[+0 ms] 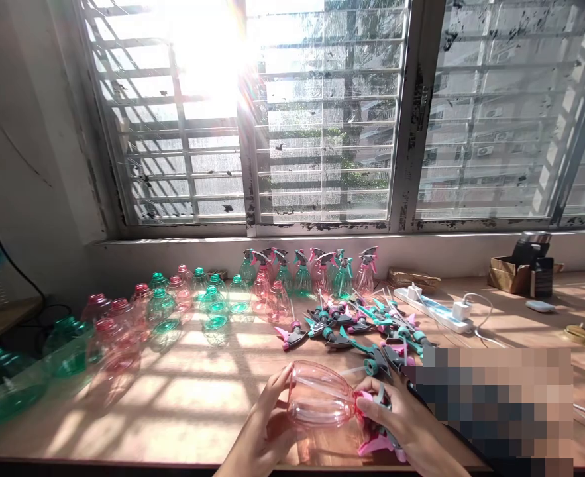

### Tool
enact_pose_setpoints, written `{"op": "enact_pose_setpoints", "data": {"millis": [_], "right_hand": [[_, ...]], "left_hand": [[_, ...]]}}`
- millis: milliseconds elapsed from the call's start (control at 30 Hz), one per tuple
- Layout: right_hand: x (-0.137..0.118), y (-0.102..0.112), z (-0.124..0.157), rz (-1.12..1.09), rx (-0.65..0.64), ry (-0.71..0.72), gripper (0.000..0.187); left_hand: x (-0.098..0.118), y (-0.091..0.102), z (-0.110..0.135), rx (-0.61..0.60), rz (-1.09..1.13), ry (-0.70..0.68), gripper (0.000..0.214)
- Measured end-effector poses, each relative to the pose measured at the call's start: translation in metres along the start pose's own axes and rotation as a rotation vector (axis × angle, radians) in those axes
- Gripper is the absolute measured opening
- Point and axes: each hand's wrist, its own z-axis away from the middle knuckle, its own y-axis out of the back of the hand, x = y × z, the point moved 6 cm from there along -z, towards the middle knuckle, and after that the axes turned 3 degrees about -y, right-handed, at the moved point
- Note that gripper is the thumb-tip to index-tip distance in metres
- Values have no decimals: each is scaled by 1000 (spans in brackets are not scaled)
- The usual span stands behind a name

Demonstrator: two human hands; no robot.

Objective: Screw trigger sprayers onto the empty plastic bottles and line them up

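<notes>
Spanning the back, the window [322, 228] lets hard sunlight through its bars and onto the table [187, 404], where it falls in bright patches. Uncapped pink and green bottles [215, 308] stand along the left half of the table, their ribbed sides bare of labels where they show. Near its back edge, capped bottles [302, 278] stand in a cluster with pink or green sprayers on top. In front of these lies a loose heap of heads [342, 324], grey with pink or teal, thin tubes sticking out of some.

The pink bottle [319, 395] is on its side, held at the front of the table just before the heap. The left hand [275, 407] curls round its base; the right hand [394, 407] grips a pink-and-grey sprayer [365, 405] at its neck. How far it is screwed on cannot be told.

At the right, a brown carton [501, 275] stands beside a black box [541, 278] whose print is too small to read. A white power strip [436, 311] has a blue face, its wording also unreadable, and two plugs [462, 309]. Near the black box lies a small white case [539, 306].
</notes>
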Motion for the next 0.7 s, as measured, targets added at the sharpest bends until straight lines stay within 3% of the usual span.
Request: {"op": "enact_pose_setpoints", "data": {"millis": [200, 400, 700], "right_hand": [[8, -1, -1, -1, -13, 6, 57], [7, 0, -2, 1, -16, 15, 53], [4, -5, -1, -75, -75, -3, 47]], "left_hand": [[4, 2, -2, -40, -43, 10, 76], [0, 2, -3, 8, -7, 30, 76], [6, -8, 2, 3, 8, -57, 75]]}}
